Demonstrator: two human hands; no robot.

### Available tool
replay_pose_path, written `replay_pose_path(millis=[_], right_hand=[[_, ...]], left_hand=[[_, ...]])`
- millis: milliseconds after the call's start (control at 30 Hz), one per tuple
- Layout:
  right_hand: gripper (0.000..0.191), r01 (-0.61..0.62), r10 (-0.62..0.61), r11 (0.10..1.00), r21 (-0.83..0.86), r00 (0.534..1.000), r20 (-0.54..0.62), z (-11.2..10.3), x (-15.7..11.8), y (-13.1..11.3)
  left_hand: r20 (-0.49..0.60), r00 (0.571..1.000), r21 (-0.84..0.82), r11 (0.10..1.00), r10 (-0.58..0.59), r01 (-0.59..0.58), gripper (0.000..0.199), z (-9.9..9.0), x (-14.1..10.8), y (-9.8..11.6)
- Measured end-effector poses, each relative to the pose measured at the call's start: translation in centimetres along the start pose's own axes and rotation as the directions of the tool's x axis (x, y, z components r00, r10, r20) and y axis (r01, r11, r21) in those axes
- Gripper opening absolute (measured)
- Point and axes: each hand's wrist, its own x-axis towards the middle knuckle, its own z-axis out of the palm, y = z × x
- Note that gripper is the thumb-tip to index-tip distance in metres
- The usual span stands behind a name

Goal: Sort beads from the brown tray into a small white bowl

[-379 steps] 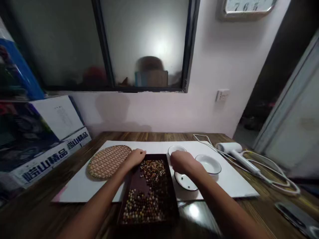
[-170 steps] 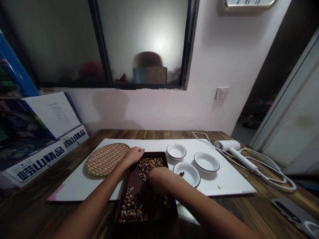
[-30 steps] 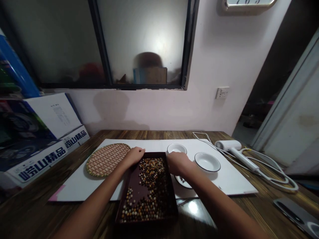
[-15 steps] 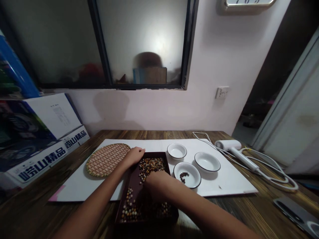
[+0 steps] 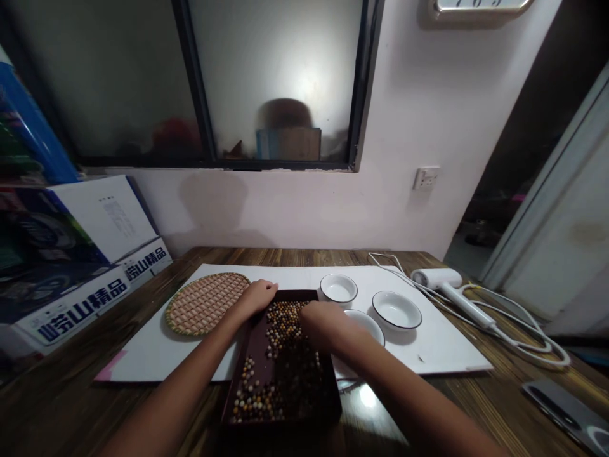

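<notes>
A dark wooden tray (image 5: 280, 406) of small round beads (image 5: 280, 330) in brown, cream and tan lies on a white board. My left hand (image 5: 257, 298) curls over the tray's far left rim. My right hand (image 5: 323, 324) hangs above the tray's far right corner, its fingers bunched downward, and whatever they may hold is hidden. Just beyond that hand is a white enamel dish (image 5: 366, 322), half covered by it, so its contents do not show. Two more white dishes with dark rims, a small one (image 5: 339, 289) and a wider one (image 5: 396, 310), stand to the right.
A round woven mat (image 5: 207, 304) lies left of the tray on the white board (image 5: 423, 349). On the wooden table (image 5: 457, 393) are a white hair dryer (image 5: 438, 279) with its cord and a dark flat device (image 5: 561, 406). Printed boxes (image 5: 76, 304) stand at left.
My right hand has risen out of the tray and moved right, over the tray's corner, now partly covering the front dish. My left hand stays at the rim.
</notes>
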Motion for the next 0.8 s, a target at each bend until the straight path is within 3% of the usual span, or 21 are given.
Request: replay_pose_path(millis=[167, 367, 500, 633, 800], right_hand=[[0.025, -0.154, 0.154, 0.988, -0.011, 0.987, 0.053, -1.6, -1.1, 2.0], [0.024, -0.135, 0.134, 0.990, -0.046, 0.991, -0.023, -1.5, -1.0, 0.7], [0.023, 0.038, -0.049, 0.996, -0.083, 0.989, -0.137, 0.5, -0.2, -0.8], [0.029, 0.264, -0.270, 0.963, -0.058, 0.950, -0.156, 3.3, 0.9, -2.2], [0.032, 0.332, -0.326, 0.943, 0.023, 0.935, -0.142, 4.3, 1.4, -3.1]], left_hand=[[0.004, 1.000, 0.006, 1.000, 0.008, -0.008, 0.043, 0.0, 0.0, -0.1], [-0.010, 1.000, 0.000, 1.000, 0.015, -0.015, 0.043, 0.3, 0.4, -0.5], [-0.002, 1.000, 0.017, 1.000, 0.025, -0.025, 0.044, 0.4, 0.4, -0.6], [-0.003, 1.000, 0.012, 1.000, 0.019, -0.019, 0.045, -0.3, -0.2, -0.1], [0.009, 1.000, 0.056, 0.998, 0.007, -0.008, 0.047, -0.5, -0.6, 0.4]])
